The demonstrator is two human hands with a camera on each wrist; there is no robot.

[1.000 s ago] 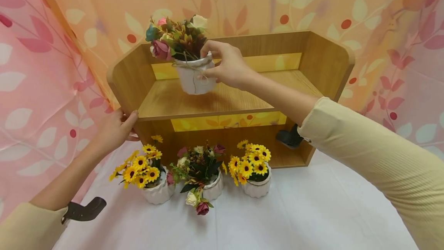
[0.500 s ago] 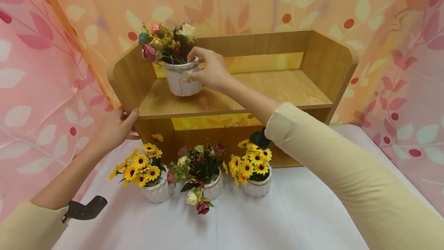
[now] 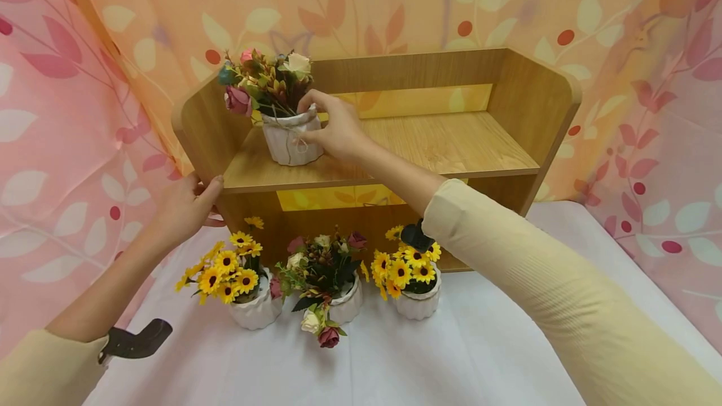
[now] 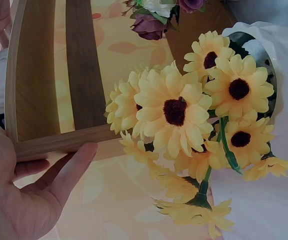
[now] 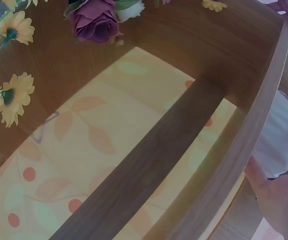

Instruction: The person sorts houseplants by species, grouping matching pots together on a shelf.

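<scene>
Right hand (image 3: 337, 129) and potted bouquet at a two-tier wooden shelf (image 3: 429, 69). The right hand clamps a white flowerpot (image 3: 284, 146) at its rim, thumb against the outer wall beside a twine bow (image 3: 302, 146). The pot, upright and filled with mixed roses (image 3: 265, 83), is at the left end of the upper board (image 3: 445, 143), near the left side panel (image 3: 204, 133); whether its base touches the board cannot be told. The left hand (image 3: 183, 208) grips the shelf's left front edge where panel and board meet. On the white tablecloth (image 3: 451, 356), in front of the lower tier, three white pots form a row: the left sunflower pot (image 3: 255, 311), the middle rose pot (image 3: 346, 306), its blooms spilling forward, and the right sunflower pot (image 3: 418, 304). Behind hangs a leaf-patterned curtain (image 3: 395, 8).
</scene>
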